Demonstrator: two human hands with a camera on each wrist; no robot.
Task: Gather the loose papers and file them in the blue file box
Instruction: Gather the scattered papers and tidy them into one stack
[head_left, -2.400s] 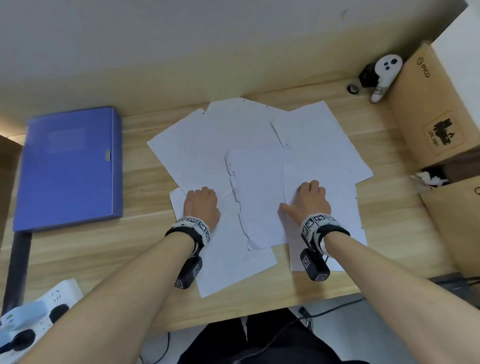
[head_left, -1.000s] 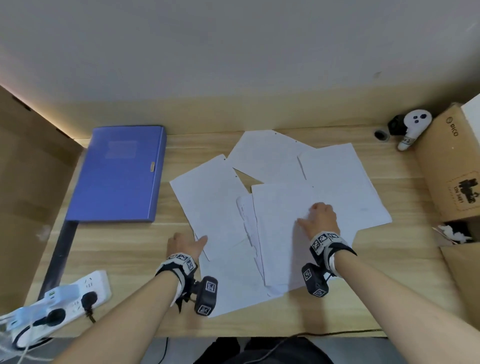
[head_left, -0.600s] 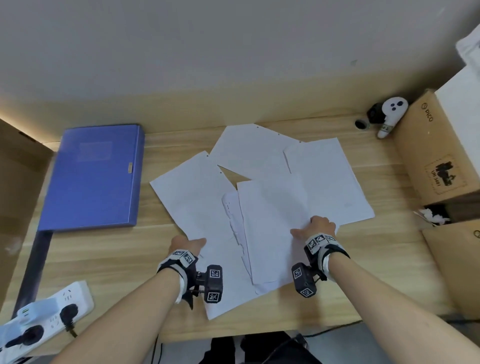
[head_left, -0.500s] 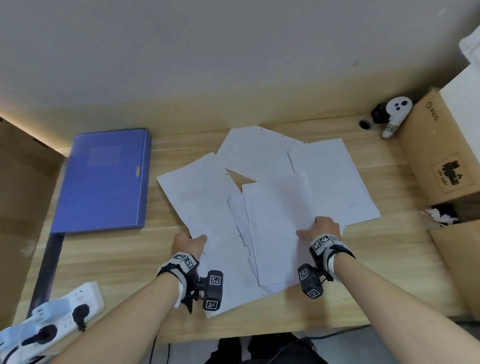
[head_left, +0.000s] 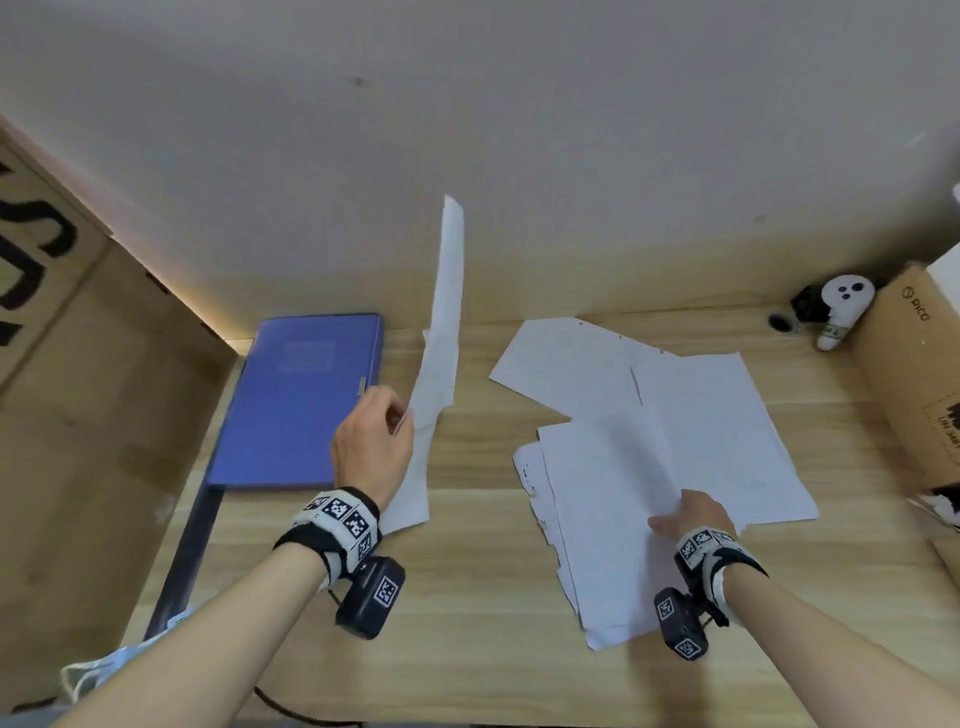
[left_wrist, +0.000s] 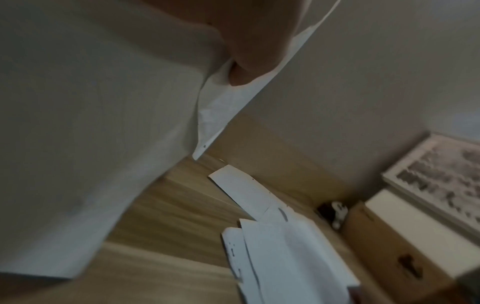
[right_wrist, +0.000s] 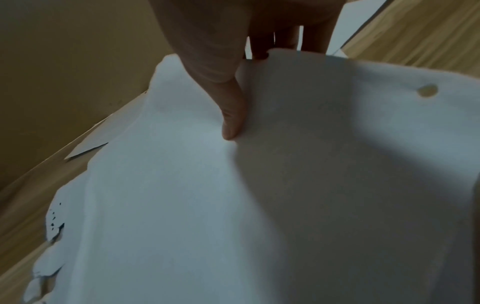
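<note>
Holding a few white sheets (head_left: 439, 364) up on edge, the left hand (head_left: 371, 447) had its fingers and thumb curled round them, just to the right of the blue file box (head_left: 301, 400). The box lay flat and shut on the wooden desk (head_left: 467, 597), with its little metal clasp (head_left: 361, 387) on the side near that hand.

The right hand (head_left: 691, 517) was well to the right of the box. Its thumb (right_wrist: 231, 115) lay on top of a sheet and its fingers (right_wrist: 315, 35) went under the edge, so it was pinching the near side of the pile of papers (head_left: 649, 467) on the desk.

The held sheets could bend over or slip, I thought, because they were thin and gripped only near the bottom. The sheet in the right hand could drag the others off the desk, since they lay on top of each other. One sheet with a ragged torn edge (head_left: 530, 493) could catch and rip more. Also, the box was shut, and both hands were full, so opening it might be tricky.

The held sheets stood almost straight up, long way pointing up toward the wall, leaning a bit to the right. The box's long side ran away from the person, toward the wall.
</note>
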